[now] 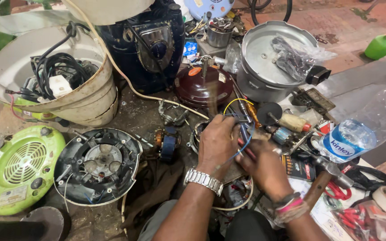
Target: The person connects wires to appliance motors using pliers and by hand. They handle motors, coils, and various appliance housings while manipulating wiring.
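The left hand (216,143), with a silver metal wristwatch (203,180), presses on a round metal motor part (198,132) at the centre of the cluttered workbench (135,111). The right hand (264,166) is closed around thin blue and red wires (245,143) just beside it, at three o'clock. At nine o'clock lies an open black round appliance base (97,165); at two o'clock stands a grey metal pot (271,67).
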